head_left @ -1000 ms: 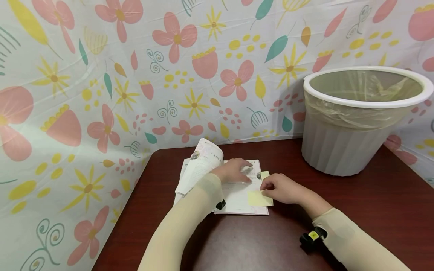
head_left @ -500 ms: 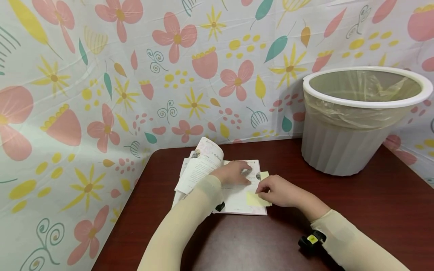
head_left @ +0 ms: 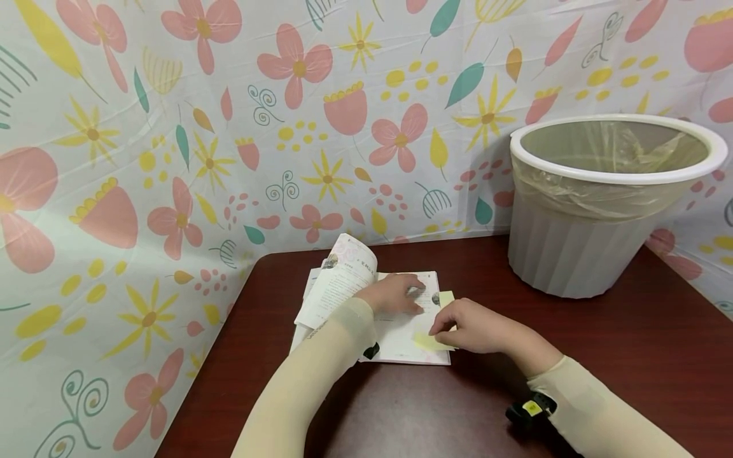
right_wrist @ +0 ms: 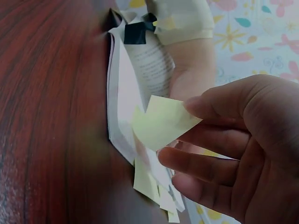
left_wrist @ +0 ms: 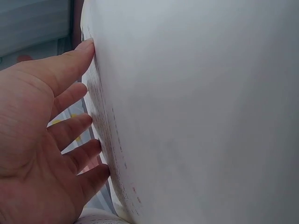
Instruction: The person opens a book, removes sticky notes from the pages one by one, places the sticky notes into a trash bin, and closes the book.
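Note:
An open book (head_left: 395, 346) lies on the table, its left-hand pages curling up. My left hand (head_left: 394, 294) rests on the right page with its fingers spread. In the left wrist view, the fingertips (left_wrist: 99, 170) touch the printed page. Over that page's lower right corner, my right hand (head_left: 472, 326) pinches a pale yellow sticky note (right_wrist: 166, 123) between thumb and index finger. The note bends up from the page in the right wrist view, its far end close over the paper. Another yellow sticky note (head_left: 446, 298) sticks out past the book's right edge.
A grey waste bin (head_left: 567, 245) with a white rim and a clear liner stands at the back right of the dark red-brown table (head_left: 630, 369). A flower-patterned cloth (head_left: 217, 127) hangs behind the table and along its left side.
My right hand has shifted slightly left and down, over the sticky note at the lower corner, and less of the note shows. My left hand has stayed nearly still on the page.

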A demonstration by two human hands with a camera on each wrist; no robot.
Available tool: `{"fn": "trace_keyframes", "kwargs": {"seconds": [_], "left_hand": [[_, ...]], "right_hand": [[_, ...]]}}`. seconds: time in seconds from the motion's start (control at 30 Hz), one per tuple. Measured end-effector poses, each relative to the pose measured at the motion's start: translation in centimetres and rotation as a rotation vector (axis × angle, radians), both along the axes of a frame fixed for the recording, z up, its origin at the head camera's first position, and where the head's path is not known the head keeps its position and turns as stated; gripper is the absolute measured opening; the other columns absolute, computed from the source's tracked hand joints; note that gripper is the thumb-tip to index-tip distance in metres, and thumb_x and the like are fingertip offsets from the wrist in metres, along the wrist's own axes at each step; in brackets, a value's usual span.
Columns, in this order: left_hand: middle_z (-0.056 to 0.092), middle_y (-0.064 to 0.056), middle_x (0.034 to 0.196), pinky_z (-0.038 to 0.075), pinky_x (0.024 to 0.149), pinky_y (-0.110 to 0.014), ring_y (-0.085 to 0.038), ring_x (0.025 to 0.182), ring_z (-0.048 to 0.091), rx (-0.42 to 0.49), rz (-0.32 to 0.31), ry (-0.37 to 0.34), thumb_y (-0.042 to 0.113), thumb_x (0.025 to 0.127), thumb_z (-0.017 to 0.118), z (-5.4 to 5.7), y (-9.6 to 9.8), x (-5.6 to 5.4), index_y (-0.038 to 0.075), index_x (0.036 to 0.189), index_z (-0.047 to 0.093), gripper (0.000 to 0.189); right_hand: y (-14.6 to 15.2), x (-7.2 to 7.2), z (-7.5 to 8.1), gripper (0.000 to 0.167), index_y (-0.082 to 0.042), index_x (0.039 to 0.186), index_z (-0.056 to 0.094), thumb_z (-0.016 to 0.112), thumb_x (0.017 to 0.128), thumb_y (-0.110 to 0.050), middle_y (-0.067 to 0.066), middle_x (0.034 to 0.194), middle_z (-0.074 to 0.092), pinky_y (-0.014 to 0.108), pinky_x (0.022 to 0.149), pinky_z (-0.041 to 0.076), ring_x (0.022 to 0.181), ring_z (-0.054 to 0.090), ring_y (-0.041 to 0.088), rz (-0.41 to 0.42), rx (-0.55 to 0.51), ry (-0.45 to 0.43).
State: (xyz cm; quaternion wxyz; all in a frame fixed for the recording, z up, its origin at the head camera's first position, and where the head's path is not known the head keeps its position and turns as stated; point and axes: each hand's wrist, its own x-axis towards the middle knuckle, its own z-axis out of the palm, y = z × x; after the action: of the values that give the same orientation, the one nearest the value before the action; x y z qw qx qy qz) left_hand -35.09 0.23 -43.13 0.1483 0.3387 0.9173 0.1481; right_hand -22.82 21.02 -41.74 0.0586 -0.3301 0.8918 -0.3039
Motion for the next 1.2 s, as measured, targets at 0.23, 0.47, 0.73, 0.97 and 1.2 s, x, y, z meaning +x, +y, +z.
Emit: {"fn": "trace_keyframes", "kwargs": {"seconds": [0.23, 0.47, 0.73, 0.97, 1.2], "left_hand": [[0.055, 0.009, 0.153, 0.039, 0.12, -0.033, -0.012, 0.146, 0.046, 0.0, 0.003, -0.001, 0.043, 0.092, 0.077, -0.1, 0.1, 0.0, 0.03, 0.143, 0.059, 0.056], [0.062, 0.01, 0.142, 0.045, 0.114, -0.033, -0.01, 0.137, 0.054, 0.008, -0.003, 0.019, 0.043, 0.09, 0.078, -0.2, 0.0, -0.1, 0.029, 0.139, 0.06, 0.053], [0.063, 0.007, 0.142, 0.045, 0.113, -0.034, -0.012, 0.136, 0.055, 0.007, -0.027, 0.038, 0.043, 0.091, 0.077, -0.1, -0.1, 0.0, 0.028, 0.139, 0.06, 0.053], [0.065, 0.005, 0.14, 0.045, 0.113, -0.032, -0.012, 0.134, 0.056, -0.004, -0.037, 0.067, 0.042, 0.091, 0.077, 0.2, 0.0, 0.0, 0.025, 0.139, 0.06, 0.053], [0.064, 0.004, 0.14, 0.044, 0.113, -0.029, -0.012, 0.133, 0.056, -0.008, -0.038, 0.057, 0.042, 0.091, 0.078, -0.1, 0.1, -0.1, 0.025, 0.139, 0.06, 0.054]], "right_hand": [[-0.2, 0.5, 0.6, 0.017, -0.013, 0.101, 0.083, 0.068, 0.094, -0.008, -0.002, 0.098, 0.08, 0.038, 0.085, 0.061, 0.092, 0.069, 0.0, 0.016, -0.008, -0.048], [-0.5, 0.9, 1.0, 0.017, -0.013, 0.102, 0.082, 0.069, 0.094, -0.008, -0.001, 0.098, 0.08, 0.036, 0.083, 0.062, 0.092, 0.069, -0.001, 0.034, -0.034, -0.032], [-0.6, 1.2, 1.4, 0.016, -0.013, 0.102, 0.083, 0.069, 0.093, -0.008, -0.002, 0.097, 0.08, 0.026, 0.081, 0.059, 0.09, 0.068, -0.003, 0.05, -0.045, -0.041], [-0.9, 1.4, 2.0, 0.016, -0.015, 0.101, 0.082, 0.069, 0.096, -0.008, -0.003, 0.097, 0.08, 0.023, 0.08, 0.059, 0.09, 0.069, -0.002, 0.08, -0.084, -0.024], [-1.0, 1.6, 2.3, 0.019, -0.02, 0.098, 0.079, 0.067, 0.097, -0.006, -0.006, 0.092, 0.077, 0.023, 0.078, 0.058, 0.086, 0.065, -0.002, 0.087, -0.128, 0.014]]}}
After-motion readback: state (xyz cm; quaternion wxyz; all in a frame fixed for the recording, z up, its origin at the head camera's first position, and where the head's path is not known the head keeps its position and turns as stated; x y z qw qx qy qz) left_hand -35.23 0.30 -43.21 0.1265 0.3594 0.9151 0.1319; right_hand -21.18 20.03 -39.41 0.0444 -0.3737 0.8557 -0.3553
